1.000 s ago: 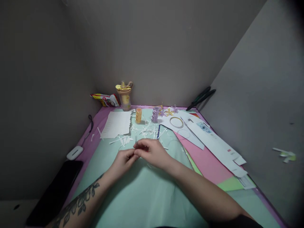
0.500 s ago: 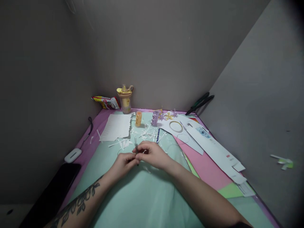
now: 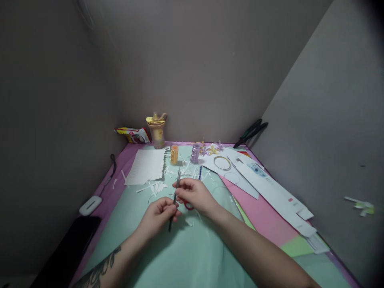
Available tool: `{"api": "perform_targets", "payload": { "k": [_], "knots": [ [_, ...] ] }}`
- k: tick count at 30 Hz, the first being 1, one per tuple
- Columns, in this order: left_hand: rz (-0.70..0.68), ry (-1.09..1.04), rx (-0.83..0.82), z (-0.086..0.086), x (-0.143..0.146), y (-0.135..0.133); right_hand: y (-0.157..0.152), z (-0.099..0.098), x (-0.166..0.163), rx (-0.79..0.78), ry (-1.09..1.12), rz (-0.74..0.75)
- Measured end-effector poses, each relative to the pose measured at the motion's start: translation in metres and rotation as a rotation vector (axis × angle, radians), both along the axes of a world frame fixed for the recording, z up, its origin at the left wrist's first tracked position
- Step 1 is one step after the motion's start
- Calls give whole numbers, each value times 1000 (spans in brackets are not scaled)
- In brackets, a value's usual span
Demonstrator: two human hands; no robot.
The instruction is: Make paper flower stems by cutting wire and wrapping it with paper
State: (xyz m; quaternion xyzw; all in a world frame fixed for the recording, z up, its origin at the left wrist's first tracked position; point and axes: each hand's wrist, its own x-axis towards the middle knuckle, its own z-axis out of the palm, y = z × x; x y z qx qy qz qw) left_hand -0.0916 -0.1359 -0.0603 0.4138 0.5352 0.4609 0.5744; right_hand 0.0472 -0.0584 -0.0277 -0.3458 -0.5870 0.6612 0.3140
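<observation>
Both hands grip a thin, dark, straight bundle of what look like wires (image 3: 179, 179), held tilted over the middle of the table. My left hand (image 3: 160, 214) pinches its lower part, and the dark end sticks out below the fingers. Higher up, my right hand (image 3: 193, 196) has its thumb and fingers closed on the same bundle. A red loop, like a scissors handle (image 3: 188, 205), shows on the cloth beneath my right hand; the rest of it is hidden. White paper scraps (image 3: 155, 187) lie just beyond my hands.
Orange (image 3: 174, 155) and purple (image 3: 195, 153) spools stand at the back, near a lidded cup (image 3: 157, 134). Paper sheets (image 3: 148, 166) lie left, with cut cardboard (image 3: 270, 192) and a gold ring (image 3: 222, 163) right. Black-handled shears (image 3: 250, 133) lean against the wall. A black phone (image 3: 69, 248) lies left.
The wire ends, fanned apart before, now look gathered into one line. My hands have moved slightly apart along the bundle, and the red loop has come into view.
</observation>
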Motion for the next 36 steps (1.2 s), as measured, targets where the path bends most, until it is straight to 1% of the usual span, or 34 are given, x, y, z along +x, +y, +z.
{"api": "perform_targets", "payload": {
  "k": [4, 6, 11, 17, 26, 31, 36],
  "knots": [
    [69, -89, -55, -6, -1, 0, 5, -4, 1, -25, -87, -14],
    [70, -108, -71, -7, -2, 0, 5, -5, 1, -24, -123, -3],
    [46, -151, -99, -7, -1, 0, 5, -5, 1, -25, -117, -2],
    [43, -225, -121, -10, -1, 0, 6, -6, 2, 11, -127, -25],
    [28, -191, -105, -11, -3, 1, 4, -2, -1, 37, -134, -21],
    [32, -211, -109, -10, -2, 0, 5, -4, 0, 19, -143, -30],
    [58, -167, -115, -12, -1, 1, 5, -6, 0, -23, -107, -59]
  ]
}}
